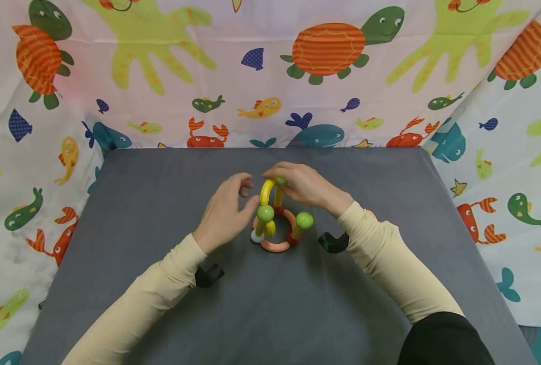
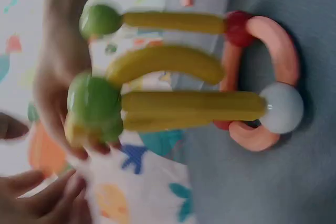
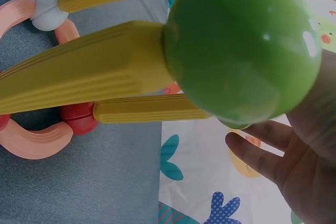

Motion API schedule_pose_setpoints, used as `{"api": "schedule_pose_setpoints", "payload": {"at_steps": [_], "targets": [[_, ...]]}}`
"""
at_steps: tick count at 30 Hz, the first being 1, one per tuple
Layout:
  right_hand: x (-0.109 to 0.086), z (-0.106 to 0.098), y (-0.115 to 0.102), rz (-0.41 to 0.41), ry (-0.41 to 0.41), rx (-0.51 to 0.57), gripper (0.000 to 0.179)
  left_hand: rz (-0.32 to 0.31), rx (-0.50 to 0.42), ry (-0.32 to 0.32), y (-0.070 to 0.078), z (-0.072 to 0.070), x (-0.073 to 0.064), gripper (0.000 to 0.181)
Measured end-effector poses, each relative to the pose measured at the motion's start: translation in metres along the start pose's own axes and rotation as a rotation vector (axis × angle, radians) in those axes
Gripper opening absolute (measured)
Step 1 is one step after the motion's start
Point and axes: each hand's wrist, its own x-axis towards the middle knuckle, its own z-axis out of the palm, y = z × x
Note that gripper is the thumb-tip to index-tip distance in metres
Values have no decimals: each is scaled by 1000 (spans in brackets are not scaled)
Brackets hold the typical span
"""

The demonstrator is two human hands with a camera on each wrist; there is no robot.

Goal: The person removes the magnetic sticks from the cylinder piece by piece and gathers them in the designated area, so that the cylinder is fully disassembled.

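Observation:
A toy frame of sticks and balls stands between my hands. Its base is a ring of pink curved pieces (image 1: 275,247) joined by red balls (image 3: 80,119) and a white ball (image 2: 282,107). Yellow rods (image 2: 194,105) rise from it, topped by green balls. A yellow curved piece (image 1: 266,191) arches from the near-left green ball (image 1: 265,213) to the far green ball (image 1: 280,180). My right hand (image 1: 304,185) holds the far ball with its fingertips. My left hand (image 1: 226,213) hovers beside the frame's left side, fingers loosely bent. The right-hand rod's green ball (image 1: 304,220) has a free top.
A grey cloth-covered table (image 1: 270,309) carries the frame. Behind and beside it hangs a curtain (image 1: 160,116) printed with sea animals. Black wrist-camera mounts (image 1: 209,276) stick out below both wrists. A second yellow curved piece (image 2: 165,64) sits low within the frame.

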Motion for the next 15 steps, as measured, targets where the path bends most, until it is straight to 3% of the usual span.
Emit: {"api": "schedule_pose_setpoints", "payload": {"at_steps": [2,4,7,11,15], "targets": [[-2,0,0,18,3,7,43,-207,-182,-135,-8,-1,6,47],[-5,2,1,25,9,7,45,-305,-286,-245,-16,2,10,51],[-5,3,0,19,12,4,44,-312,-347,-293,-24,9,10,47],[-5,2,1,31,14,5,45,-286,-392,-262,-27,10,9,36],[-20,-2,-7,126,153,26,40,-299,-407,-240,-29,8,9,35]]}}
